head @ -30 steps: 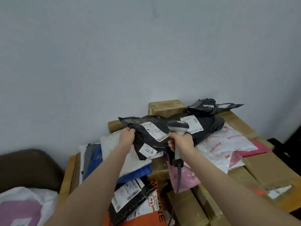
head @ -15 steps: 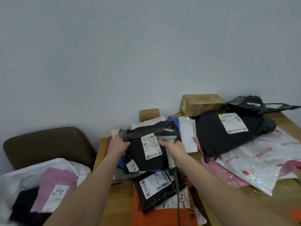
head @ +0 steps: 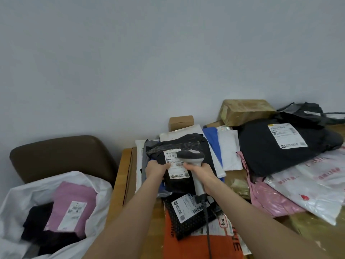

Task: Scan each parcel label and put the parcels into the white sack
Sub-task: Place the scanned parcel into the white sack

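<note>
Two bare forearms in from the bottom edge. Nearest, on the wooden table [head: 121,181]: orange parcel [head: 196,246], with a black dotted parcel [head: 188,226] lying across it, label up. Lower left, beside the table's edge: white sack [head: 20,191], mouth open, with a pink parcel [head: 74,199] inside, label up, resting on dark parcels [head: 37,222].

Further in, both hands occupied. Left hand [head: 155,169] gripping the left edge of a black parcel [head: 179,184], thumb at the edge of its white label [head: 176,166], fingers curled underneath. Parcel on top of the pile near the table's left end, label facing up. Right hand [head: 203,171] wrapped round the handle of a grey-and-white scanner [head: 190,157], scanner head over the label's right side, cable [head: 207,227] trailing down across the dotted parcel.

Just behind the held parcel: blue parcel [head: 212,139] and white padded mailer [head: 229,148]. To the right: large black parcel [head: 265,157], label up, overlapping a pink mailer [head: 270,200] and a white bag with red print [head: 317,191].

Behind the sack: brown chair [head: 61,156]. Farthest back, against the grey wall [head: 168,53]: small cardboard box [head: 181,122], taped brown box [head: 244,111], crumpled black bag [head: 306,113] at far right.
</note>
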